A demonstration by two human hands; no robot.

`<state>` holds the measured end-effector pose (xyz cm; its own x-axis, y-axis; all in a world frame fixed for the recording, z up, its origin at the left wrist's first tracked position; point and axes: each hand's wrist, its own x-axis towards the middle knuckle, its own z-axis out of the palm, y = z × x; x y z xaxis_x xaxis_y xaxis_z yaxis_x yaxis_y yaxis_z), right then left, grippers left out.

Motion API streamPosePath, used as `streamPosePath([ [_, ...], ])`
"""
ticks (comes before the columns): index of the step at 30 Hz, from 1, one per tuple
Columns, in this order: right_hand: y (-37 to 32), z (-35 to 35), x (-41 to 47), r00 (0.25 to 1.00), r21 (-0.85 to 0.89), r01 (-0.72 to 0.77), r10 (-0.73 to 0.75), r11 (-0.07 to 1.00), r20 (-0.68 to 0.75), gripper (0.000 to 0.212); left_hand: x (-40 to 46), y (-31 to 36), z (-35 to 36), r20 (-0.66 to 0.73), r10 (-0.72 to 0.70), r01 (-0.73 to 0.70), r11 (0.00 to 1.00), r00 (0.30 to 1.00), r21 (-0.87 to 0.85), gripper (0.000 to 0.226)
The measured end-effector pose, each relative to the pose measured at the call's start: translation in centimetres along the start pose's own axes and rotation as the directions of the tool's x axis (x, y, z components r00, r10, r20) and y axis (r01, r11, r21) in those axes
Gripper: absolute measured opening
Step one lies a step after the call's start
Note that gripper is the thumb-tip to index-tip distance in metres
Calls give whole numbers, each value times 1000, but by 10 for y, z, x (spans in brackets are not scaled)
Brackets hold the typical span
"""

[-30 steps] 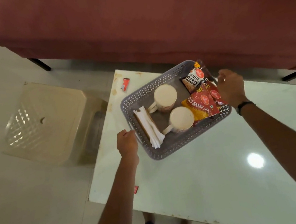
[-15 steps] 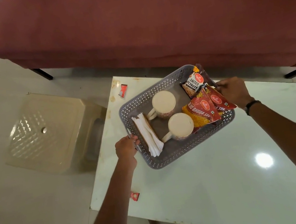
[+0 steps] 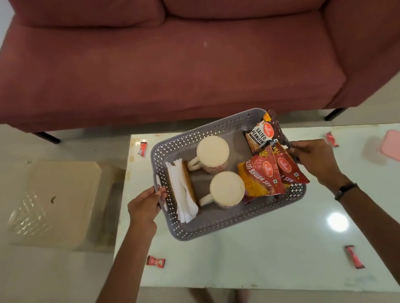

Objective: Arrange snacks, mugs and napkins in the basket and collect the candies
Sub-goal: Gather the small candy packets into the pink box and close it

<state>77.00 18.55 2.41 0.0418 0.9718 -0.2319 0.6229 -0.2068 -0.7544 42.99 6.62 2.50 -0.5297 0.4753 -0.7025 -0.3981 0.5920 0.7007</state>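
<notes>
Basket (image 3: 232,220), packed with mugs (image 3: 213,152), napkins (image 3: 182,193) and snack packets (image 3: 262,173), sits on the table (image 3: 273,252), left hand (image 3: 145,206) clamped on one handle, right hand (image 3: 314,157) closed around the opposite rim. Keeping it level should stop the mugs sliding; candies (image 3: 155,261) lie scattered around it.

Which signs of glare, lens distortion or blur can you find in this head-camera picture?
Head view: a round glare spot shines on the glossy table; the wide-angle lens bows the sofa and splays both forearms towards the corners; printing on the salted peanuts packet stays legible, so blur is slight.
</notes>
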Motion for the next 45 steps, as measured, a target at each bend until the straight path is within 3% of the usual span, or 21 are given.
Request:
streamPosePath([
  [7,32,-42,-61,987,106,-134,142,985,-70,22,-35,-6,21,117,-2,-10,995,993,101,27],
  [15,104,-30,-97,938,199,-304,330,932,-111,19,-9,-58,44,122,-38,9,973,992,231,29],
  [25,164,7,-89,954,150,-265,282,952,-103,19,31,-112,71,51,-83,66,962,995,265,25],
  [29,174,13,-77,948,180,-287,306,941,-84,19,41,-119,77,33,-78,65,955,996,290,9],
  [34,180,16,-71,958,121,-263,274,957,-87,18,51,-126,83,51,-56,35,940,997,338,26],
  [45,198,20,-69,958,120,-270,279,955,-65,22,61,-131,84,49,-72,51,935,996,352,29],
])
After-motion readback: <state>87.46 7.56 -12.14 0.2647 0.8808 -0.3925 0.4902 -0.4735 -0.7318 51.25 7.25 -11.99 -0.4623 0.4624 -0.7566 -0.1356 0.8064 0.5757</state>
